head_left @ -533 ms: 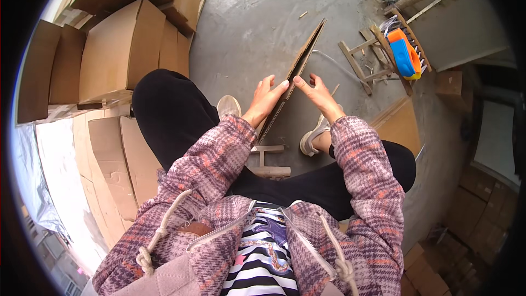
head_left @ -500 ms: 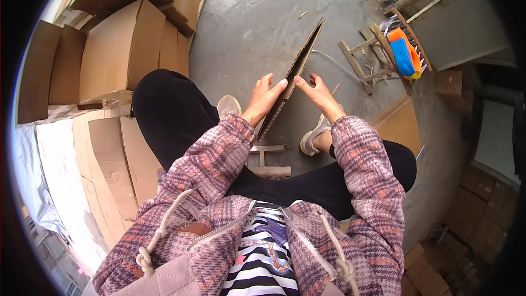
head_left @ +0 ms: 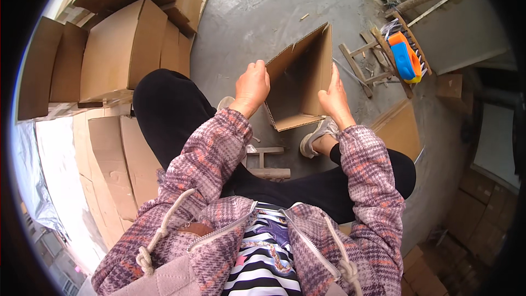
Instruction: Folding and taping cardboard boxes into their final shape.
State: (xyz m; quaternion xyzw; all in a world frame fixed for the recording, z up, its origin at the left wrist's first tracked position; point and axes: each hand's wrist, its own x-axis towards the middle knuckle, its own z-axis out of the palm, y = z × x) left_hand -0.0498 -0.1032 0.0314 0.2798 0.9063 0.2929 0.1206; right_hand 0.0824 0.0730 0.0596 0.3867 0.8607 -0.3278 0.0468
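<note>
Between my hands an unfolded cardboard box (head_left: 298, 71) stands tilted, its walls spread into a hollow shape with dark inner faces. My left hand (head_left: 253, 84) is closed around the edge of its left wall, fingers curled. On the other side, my right hand (head_left: 335, 97) holds the right wall, fingers stretched up along the outer face and thumb near the edge. How the box's underside is closed cannot be made out.
Large cardboard boxes (head_left: 118, 44) are stacked at the left. A low wooden stool (head_left: 378, 66) lies at the right near an orange, blue and yellow plastic object (head_left: 404, 57). Another cardboard piece (head_left: 399, 126) stands by my right knee. Grey concrete floor (head_left: 241, 27) stretches ahead.
The flat folded cardboard has opened into a hollow box. My left hand has moved left and up and closed on its edge; my right hand has shifted right with the other wall.
</note>
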